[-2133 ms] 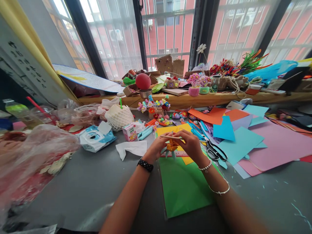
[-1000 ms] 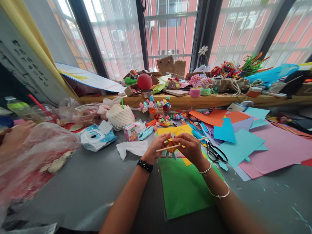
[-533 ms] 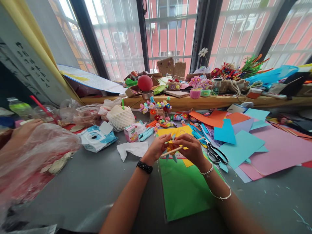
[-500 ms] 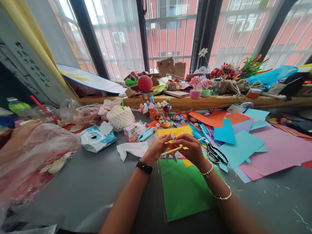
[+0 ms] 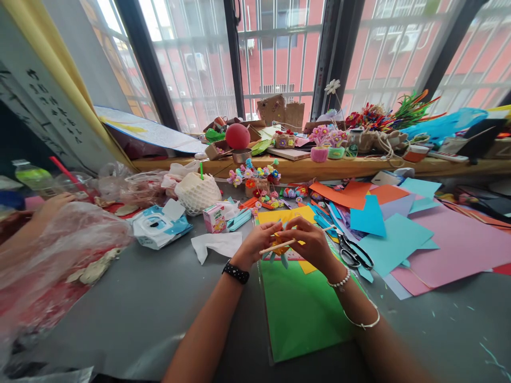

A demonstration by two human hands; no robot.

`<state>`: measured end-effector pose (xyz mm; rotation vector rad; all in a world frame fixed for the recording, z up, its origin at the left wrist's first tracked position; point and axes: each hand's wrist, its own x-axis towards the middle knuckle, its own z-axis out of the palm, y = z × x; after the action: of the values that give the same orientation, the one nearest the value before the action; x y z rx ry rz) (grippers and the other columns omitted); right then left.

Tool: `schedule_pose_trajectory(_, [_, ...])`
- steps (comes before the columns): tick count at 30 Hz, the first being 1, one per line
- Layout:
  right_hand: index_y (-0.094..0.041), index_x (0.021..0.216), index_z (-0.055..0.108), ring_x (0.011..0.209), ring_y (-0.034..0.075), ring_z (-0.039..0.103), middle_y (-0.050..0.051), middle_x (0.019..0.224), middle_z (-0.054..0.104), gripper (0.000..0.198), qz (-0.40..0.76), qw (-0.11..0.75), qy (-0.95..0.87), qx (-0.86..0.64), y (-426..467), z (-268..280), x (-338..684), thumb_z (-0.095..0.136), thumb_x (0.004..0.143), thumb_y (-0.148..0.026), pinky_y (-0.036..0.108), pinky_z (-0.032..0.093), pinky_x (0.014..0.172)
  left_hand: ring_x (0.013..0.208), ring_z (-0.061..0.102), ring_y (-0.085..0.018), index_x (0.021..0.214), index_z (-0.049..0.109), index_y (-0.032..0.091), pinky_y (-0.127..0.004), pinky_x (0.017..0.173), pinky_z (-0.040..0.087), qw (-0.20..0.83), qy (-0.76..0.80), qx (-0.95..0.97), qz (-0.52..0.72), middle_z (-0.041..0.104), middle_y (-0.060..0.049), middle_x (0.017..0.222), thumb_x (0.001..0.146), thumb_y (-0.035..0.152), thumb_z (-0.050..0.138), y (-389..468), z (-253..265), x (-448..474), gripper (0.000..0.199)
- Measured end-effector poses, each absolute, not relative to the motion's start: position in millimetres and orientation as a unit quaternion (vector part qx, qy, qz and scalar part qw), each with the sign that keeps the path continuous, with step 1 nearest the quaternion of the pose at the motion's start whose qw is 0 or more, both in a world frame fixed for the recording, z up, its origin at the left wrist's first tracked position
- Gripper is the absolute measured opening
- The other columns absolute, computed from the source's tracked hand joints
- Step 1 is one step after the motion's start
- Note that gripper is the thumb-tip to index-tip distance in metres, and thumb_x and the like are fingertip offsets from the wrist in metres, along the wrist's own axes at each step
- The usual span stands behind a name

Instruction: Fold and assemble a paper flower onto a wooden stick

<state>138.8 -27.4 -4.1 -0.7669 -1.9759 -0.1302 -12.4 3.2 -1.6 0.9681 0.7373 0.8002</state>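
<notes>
My left hand (image 5: 259,242) is closed on a small paper flower (image 5: 281,249) with a yellow-orange middle and pale blue petals. My right hand (image 5: 309,242) pinches at the flower's top from the other side, and a thin wooden stick (image 5: 275,248) is tucked in its fingers, pointing left across the flower. Fingers cover much of the flower. Both hands are held above a green sheet (image 5: 307,314) and a yellow sheet (image 5: 286,214). Black-handled scissors (image 5: 353,251) lie on the table just right of my right hand.
Turquoise paper (image 5: 395,239) and pink paper (image 5: 459,244) spread on the right. To the left are a white tissue (image 5: 215,244), a pink box (image 5: 214,218) and a wipes pack (image 5: 159,226). Another person's arm (image 5: 35,221) reaches in at far left, behind a plastic bag (image 5: 80,234).
My fingers have shifted slightly on the flower, and it has turned a little. The stick has moved slightly left with my right hand.
</notes>
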Motion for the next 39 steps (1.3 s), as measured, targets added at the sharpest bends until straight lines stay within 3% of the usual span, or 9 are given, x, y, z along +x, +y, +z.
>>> schedule_pose_trajectory(10, [-0.02, 0.079, 0.067, 0.067, 0.01, 0.057, 0.004, 0.08, 0.058, 0.012, -0.03, 0.477, -0.826, -0.3, -29, -2, 140, 0.056, 0.076, -0.015, 0.021, 0.045, 0.057, 0.045, 0.056, -0.01, 0.08, 0.055, 0.011, -0.019, 0.044, 0.043, 0.769, 0.314, 0.432, 0.352, 0.059, 0.0, 0.058, 0.068, 0.034, 0.065, 7, -9, -12, 0.028])
schedule_pose_trajectory(14, [-0.021, 0.079, 0.067, 0.068, 0.01, 0.057, 0.003, 0.078, 0.057, 0.013, 0.022, 0.492, -0.819, -0.295, -29, 1, 141, 0.057, 0.076, -0.015, 0.021, 0.046, 0.058, 0.052, 0.059, -0.012, 0.083, 0.057, 0.009, -0.02, 0.046, 0.045, 0.765, 0.309, 0.445, 0.347, 0.061, -0.003, 0.066, 0.065, 0.036, 0.067, 12, -17, -14, 0.033])
schedule_pose_trajectory(22, [-0.021, 0.081, 0.068, 0.071, 0.011, 0.057, 0.003, 0.077, 0.056, 0.011, 0.109, 0.513, -0.794, -0.307, -26, 5, 145, 0.057, 0.076, -0.021, 0.024, 0.048, 0.062, 0.06, 0.057, -0.007, 0.078, 0.058, 0.011, -0.017, 0.058, 0.044, 0.757, 0.291, 0.433, 0.394, 0.06, -0.002, 0.071, 0.065, 0.029, 0.068, 2, -1, -12, 0.024])
schedule_pose_trajectory(24, [-0.021, 0.081, 0.066, 0.071, 0.012, 0.056, 0.003, 0.077, 0.056, 0.011, 0.106, 0.549, -0.756, -0.34, -24, 4, 146, 0.056, 0.077, -0.023, 0.025, 0.048, 0.06, 0.071, 0.06, -0.01, 0.091, 0.057, 0.015, -0.018, 0.065, 0.044, 0.741, 0.259, 0.451, 0.425, 0.062, -0.003, 0.086, 0.066, 0.031, 0.067, -2, 5, -13, 0.031])
schedule_pose_trajectory(27, [-0.021, 0.08, 0.065, 0.072, 0.014, 0.056, 0.003, 0.079, 0.057, 0.011, 0.084, 0.592, -0.703, -0.384, -21, 2, 147, 0.055, 0.078, -0.026, 0.027, 0.048, 0.062, 0.093, 0.058, -0.018, 0.118, 0.044, 0.025, -0.027, 0.079, 0.043, 0.753, 0.199, 0.495, 0.385, 0.056, -0.008, 0.112, 0.063, 0.028, 0.07, -7, 12, -15, 0.061])
schedule_pose_trajectory(30, [-0.021, 0.079, 0.065, 0.074, 0.015, 0.057, 0.004, 0.08, 0.058, 0.012, 0.085, 0.608, -0.68, -0.402, -22, 2, 147, 0.054, 0.078, -0.027, 0.029, 0.048, 0.064, 0.099, 0.057, -0.021, 0.117, 0.047, 0.025, -0.032, 0.085, 0.041, 0.738, 0.19, 0.538, 0.36, 0.051, -0.009, 0.121, 0.059, 0.017, 0.072, -9, 13, -16, 0.064])
schedule_pose_trajectory(35, [-0.021, 0.08, 0.064, 0.071, 0.015, 0.058, 0.004, 0.08, 0.062, 0.012, 0.106, 0.604, -0.677, -0.407, -25, 4, 145, 0.055, 0.078, -0.026, 0.028, 0.048, 0.06, 0.102, 0.054, -0.021, 0.106, 0.058, 0.021, -0.03, 0.085, 0.042, 0.68, 0.254, 0.564, 0.393, 0.056, -0.008, 0.115, 0.06, 0.015, 0.071, -6, 10, -16, 0.048])
schedule_pose_trajectory(39, [-0.02, 0.077, 0.065, 0.065, 0.013, 0.056, 0.003, 0.073, 0.059, 0.011, 0.111, 0.601, -0.684, -0.4, -26, 6, 146, 0.056, 0.076, -0.027, 0.026, 0.046, 0.057, 0.088, 0.06, -0.018, 0.104, 0.061, 0.018, -0.028, 0.077, 0.045, 0.656, 0.297, 0.564, 0.404, 0.062, -0.009, 0.105, 0.06, 0.019, 0.071, -3, 8, -16, 0.045])
